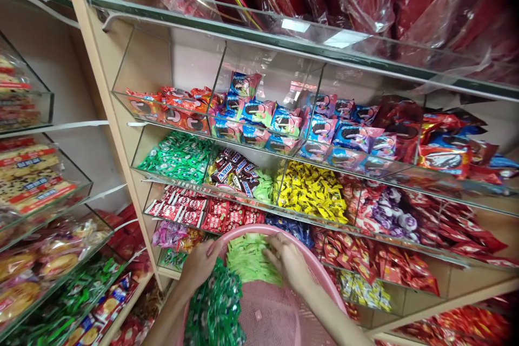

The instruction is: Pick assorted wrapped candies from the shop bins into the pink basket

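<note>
In front of me is a pink plastic basket [259, 311] with a mesh bottom, tilted toward the shelves. Green-wrapped candies [217, 305] fill its left side, and a heap of light green packets [251, 257] lies at its far end. My left hand [200, 264] is closed on the basket's left rim; some of its fingers are hidden. Reaching over the right side, my right hand [286, 259] has its fingers curled onto the light green packets. Just beyond the basket, a shelf bin holds Snickers bars [235, 167] beside more light green packets [263, 188].
Yellow-wrapped candies [312, 189] and green candies [178, 157] fill neighbouring bins behind clear panels. Blue and pink cookie packs [259, 113] line the shelf above. A glass shelf edge [284, 38] runs overhead. Another rack [36, 173] with packaged snacks stands at left.
</note>
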Motion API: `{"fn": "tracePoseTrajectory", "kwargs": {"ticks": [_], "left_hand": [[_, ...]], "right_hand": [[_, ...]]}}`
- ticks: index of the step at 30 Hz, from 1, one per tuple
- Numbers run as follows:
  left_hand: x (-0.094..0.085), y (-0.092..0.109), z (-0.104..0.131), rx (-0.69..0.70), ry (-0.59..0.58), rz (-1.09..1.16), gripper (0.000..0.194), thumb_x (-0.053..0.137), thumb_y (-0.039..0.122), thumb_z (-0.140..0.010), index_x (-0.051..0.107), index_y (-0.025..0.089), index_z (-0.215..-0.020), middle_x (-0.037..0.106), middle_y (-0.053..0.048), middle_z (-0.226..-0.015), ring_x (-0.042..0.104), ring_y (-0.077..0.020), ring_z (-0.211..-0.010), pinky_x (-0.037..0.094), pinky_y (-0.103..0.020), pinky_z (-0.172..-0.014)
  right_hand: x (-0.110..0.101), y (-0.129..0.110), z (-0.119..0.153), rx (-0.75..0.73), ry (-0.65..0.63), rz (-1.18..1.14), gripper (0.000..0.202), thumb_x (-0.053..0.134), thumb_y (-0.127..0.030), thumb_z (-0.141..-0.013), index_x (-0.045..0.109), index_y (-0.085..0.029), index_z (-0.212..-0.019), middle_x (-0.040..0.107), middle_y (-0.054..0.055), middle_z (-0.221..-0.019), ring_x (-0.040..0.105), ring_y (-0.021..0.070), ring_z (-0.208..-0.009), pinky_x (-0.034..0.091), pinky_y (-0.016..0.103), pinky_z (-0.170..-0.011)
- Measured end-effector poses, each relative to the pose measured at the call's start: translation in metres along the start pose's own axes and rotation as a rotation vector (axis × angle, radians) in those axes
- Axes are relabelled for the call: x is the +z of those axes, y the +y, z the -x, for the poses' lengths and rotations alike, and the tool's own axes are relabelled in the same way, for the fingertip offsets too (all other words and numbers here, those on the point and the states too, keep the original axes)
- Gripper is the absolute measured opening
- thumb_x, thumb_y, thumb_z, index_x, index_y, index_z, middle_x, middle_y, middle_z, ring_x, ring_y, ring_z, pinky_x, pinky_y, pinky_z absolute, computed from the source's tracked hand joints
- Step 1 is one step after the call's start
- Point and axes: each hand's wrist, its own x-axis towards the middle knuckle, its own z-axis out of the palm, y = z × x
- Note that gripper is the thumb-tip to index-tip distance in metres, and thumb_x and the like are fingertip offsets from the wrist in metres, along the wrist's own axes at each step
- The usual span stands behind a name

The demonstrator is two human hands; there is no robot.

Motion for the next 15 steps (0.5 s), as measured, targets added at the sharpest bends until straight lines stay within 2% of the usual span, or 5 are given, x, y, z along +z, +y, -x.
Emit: {"fn": "tracePoseTrajectory", "kwargs": {"ticks": [4, 8, 12, 13, 15], "left_hand": [[0.002, -0.001, -0.001, 0.014, -0.008, 0.005, 0.042, 0.028, 0.050, -0.081, 0.039, 0.018, -0.056, 0.040, 0.004, -0.050, 0.044, -0.0102, -0.053, 0.023, -0.019, -0.052], [0.003, 0.001, -0.002, 0.025, -0.009, 0.016, 0.042, 0.028, 0.050, -0.081, 0.039, 0.018, -0.056, 0.040, 0.004, -0.051, 0.044, -0.0106, -0.053, 0.024, -0.019, -0.051], [0.003, 0.003, -0.005, 0.030, -0.017, 0.016, 0.042, 0.028, 0.050, -0.081, 0.040, 0.018, -0.056, 0.039, 0.004, -0.051, 0.044, -0.0107, -0.054, 0.025, -0.019, -0.052], [0.004, 0.003, -0.006, 0.022, -0.018, 0.001, 0.042, 0.028, 0.051, -0.081, 0.039, 0.018, -0.056, 0.039, 0.004, -0.051, 0.044, -0.0105, -0.054, 0.025, -0.019, -0.052], [0.006, 0.004, -0.008, 0.012, -0.023, -0.032, 0.043, 0.027, 0.051, -0.080, 0.037, 0.018, -0.055, 0.037, 0.005, -0.050, 0.043, -0.0102, -0.053, 0.024, -0.019, -0.052]], "right_hand": [[-0.002, -0.009, 0.001, -0.006, -0.002, 0.003, 0.027, 0.040, -0.029, -0.082, 0.055, -0.022, -0.104, 0.056, 0.006, -0.094, 0.056, 0.0164, -0.080, 0.042, 0.024, -0.068], [-0.029, -0.003, 0.022, 0.052, 0.117, -0.072, 0.030, 0.038, -0.032, -0.083, 0.050, -0.023, -0.109, 0.056, 0.007, -0.096, 0.055, 0.0174, -0.084, 0.043, 0.028, -0.074], [-0.040, 0.032, 0.083, 0.264, 0.455, -0.113, 0.036, 0.044, -0.042, -0.078, 0.052, -0.022, -0.107, 0.054, 0.010, -0.105, 0.050, 0.0245, -0.099, 0.039, 0.039, -0.087], [-0.035, 0.042, 0.104, 0.351, 0.529, -0.140, 0.042, 0.049, -0.044, -0.074, 0.050, -0.023, -0.110, 0.052, 0.011, -0.111, 0.047, 0.0274, -0.106, 0.036, 0.042, -0.092], [-0.016, 0.057, 0.145, 0.574, 0.619, -0.321, 0.059, 0.055, -0.049, -0.068, 0.042, -0.024, -0.119, 0.048, 0.012, -0.117, 0.044, 0.0313, -0.109, 0.040, 0.043, -0.088]]}}
